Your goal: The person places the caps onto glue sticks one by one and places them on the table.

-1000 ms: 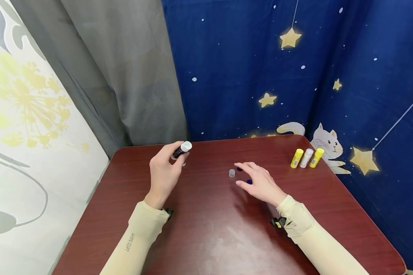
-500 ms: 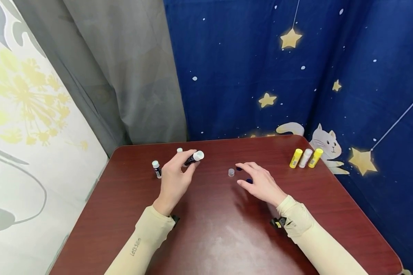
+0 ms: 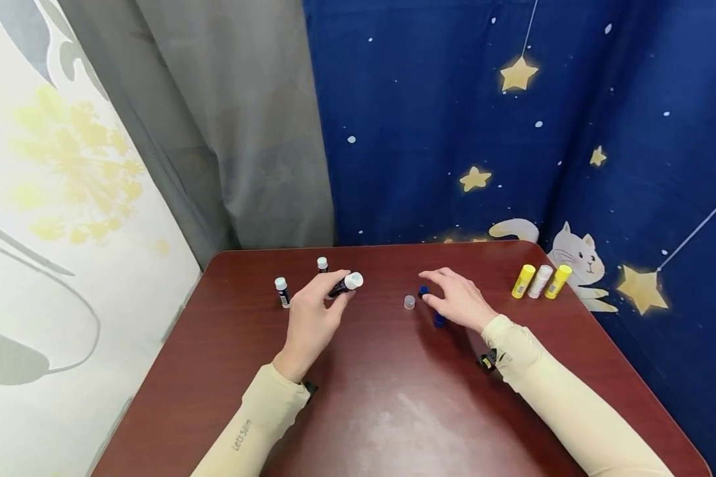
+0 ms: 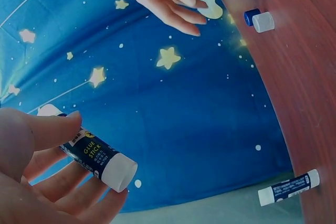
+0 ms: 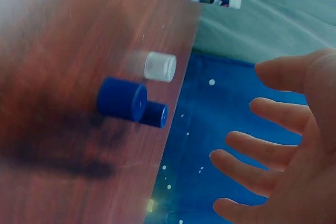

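Glue stick (image 4: 94,153) up off table (image 3: 382,377), in L hand (image 3: 316,315), gripped btwn thumb & fingers; long axis slanted, white end twd R-hand side. R hand (image 3: 459,299) hovers, fingers loose, nothing held, nearest blue caps (image 5: 122,98); clear cap (image 3: 409,303) just L.

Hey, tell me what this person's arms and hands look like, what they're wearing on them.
The left hand and right hand are ungloved. The left sleeve and right sleeve are long, plain and pale cream; dark lettering marks the left. A small black device with a yellow patch sits at the right wrist.
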The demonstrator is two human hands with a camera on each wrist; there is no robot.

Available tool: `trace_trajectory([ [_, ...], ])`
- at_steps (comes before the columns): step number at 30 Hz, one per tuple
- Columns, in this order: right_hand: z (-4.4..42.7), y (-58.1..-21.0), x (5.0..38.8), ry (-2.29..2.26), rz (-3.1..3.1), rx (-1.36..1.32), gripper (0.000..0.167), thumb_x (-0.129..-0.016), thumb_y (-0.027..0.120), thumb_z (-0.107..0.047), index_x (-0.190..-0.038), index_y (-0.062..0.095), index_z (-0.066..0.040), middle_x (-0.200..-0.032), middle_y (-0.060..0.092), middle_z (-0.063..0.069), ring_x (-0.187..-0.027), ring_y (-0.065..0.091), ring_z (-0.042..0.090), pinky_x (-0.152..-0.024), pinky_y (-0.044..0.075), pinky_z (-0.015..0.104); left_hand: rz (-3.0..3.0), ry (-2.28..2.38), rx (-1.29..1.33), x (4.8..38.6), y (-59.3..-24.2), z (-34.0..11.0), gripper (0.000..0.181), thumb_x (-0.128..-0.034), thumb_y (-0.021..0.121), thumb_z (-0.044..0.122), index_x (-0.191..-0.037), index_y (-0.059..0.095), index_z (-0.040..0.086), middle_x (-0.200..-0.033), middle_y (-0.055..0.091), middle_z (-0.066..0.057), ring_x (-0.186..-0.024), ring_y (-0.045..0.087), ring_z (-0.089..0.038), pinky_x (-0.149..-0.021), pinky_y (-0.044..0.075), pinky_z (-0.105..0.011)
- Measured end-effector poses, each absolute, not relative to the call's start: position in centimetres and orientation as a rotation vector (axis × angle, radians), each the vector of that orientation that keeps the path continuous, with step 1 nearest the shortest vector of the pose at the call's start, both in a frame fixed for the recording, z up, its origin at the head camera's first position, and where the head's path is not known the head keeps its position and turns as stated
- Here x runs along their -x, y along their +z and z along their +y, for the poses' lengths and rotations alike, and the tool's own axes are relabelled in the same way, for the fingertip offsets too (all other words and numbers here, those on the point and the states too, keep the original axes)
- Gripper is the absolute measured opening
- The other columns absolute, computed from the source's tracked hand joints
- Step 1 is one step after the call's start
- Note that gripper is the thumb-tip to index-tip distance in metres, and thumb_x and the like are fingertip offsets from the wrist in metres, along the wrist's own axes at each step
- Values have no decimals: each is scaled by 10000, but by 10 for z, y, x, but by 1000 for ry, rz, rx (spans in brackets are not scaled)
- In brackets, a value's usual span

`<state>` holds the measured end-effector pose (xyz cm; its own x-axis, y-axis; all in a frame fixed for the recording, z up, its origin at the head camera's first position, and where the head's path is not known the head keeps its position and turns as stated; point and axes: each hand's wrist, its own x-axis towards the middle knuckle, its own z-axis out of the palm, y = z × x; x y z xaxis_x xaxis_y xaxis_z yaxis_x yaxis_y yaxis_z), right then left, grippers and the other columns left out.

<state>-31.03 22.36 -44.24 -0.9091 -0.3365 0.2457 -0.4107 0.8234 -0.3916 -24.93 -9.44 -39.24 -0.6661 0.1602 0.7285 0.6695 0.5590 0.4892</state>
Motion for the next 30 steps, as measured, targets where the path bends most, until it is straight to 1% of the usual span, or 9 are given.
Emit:
trace_trajectory([
  [5,223,-443,332,623,-2885,-583,500,-925,718,-309,-1404,600,-227,-1333,593,67,-1171,605,275,-904,491,565,-2166,-1047,645,245,-396,-95,352,-876,796,108,-1216,717,157,-1124,695,60,-937,654,-67,-696,553,-308],
  [10,221,-450,347,564,-2941,-587,486,-923,715,-302,-1393,609,-231,-1333,595,76,-1175,605,281,-892,491,580,-2171,-1067,651,242,-400,-96,356,-887,788,115,-1230,708,166,-1130,693,48,-951,659,-74,-721,573,-349],
  [12,220,-455,352,540,-2957,-594,480,-920,719,-290,-1384,618,-227,-1320,603,82,-1167,610,284,-880,495,581,-2172,-1066,653,241,-400,-96,361,-885,790,116,-1233,706,168,-1131,692,44,-948,658,-76,-732,572,-347],
  [18,219,-467,362,465,-2979,-610,422,-887,746,-239,-1302,685,-193,-1206,647,65,-1093,633,269,-847,499,565,-2166,-1068,645,238,-403,-97,349,-885,793,128,-1222,711,168,-1130,692,54,-957,658,-69,-753,570,-312],
  [24,215,-472,368,377,-2958,-639,376,-843,763,-215,-1216,734,-178,-1107,669,58,-972,654,263,-763,514,539,-2182,-1093,647,234,-406,-95,329,-884,792,124,-1204,716,149,-1129,693,65,-946,660,-66,-754,575,-321],
  [30,211,-473,370,337,-2963,-648,320,-829,766,-192,-1149,761,-186,-1062,682,62,-949,656,266,-766,511,546,-2187,-1130,632,233,-409,-95,324,-887,789,122,-1202,718,154,-1135,689,82,-947,660,-57,-751,577,-321],
])
